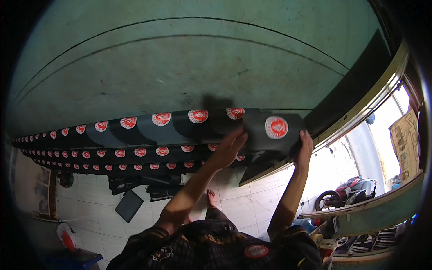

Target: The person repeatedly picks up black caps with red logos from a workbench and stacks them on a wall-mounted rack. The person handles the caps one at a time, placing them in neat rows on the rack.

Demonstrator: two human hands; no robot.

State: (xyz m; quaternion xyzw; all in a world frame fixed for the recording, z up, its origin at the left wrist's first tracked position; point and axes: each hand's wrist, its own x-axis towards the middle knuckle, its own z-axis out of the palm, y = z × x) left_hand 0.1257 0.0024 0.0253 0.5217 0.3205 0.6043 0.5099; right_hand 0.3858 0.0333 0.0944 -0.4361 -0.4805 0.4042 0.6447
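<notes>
A dark grey sheet piece with a round red-and-white emblem (pixel 276 128) is at the right end of a long row of like pieces beside the wall. My right hand (pixel 304 145) is closed at its right edge, thumb and fingers bent round it. My left hand (pixel 230 147) lies along its left edge, fingers stretched out and partly overlapping the sheet. To the left, the upper row of black and grey pieces (pixel 150 130) overlaps piece by piece. Below it run more rows of black pieces (pixel 130 153) with the same emblems. What holds the rows up is hidden.
A green wall (pixel 171 72) rises behind the rows. Black sheets (pixel 163 191) and a dark flat panel (pixel 129 206) lie on the tiled floor (pixel 234 198). At right is a window frame (pixel 360 135); a motorcycle (pixel 346 193) stands beyond. A blue table (pixel 85 259) is at lower left.
</notes>
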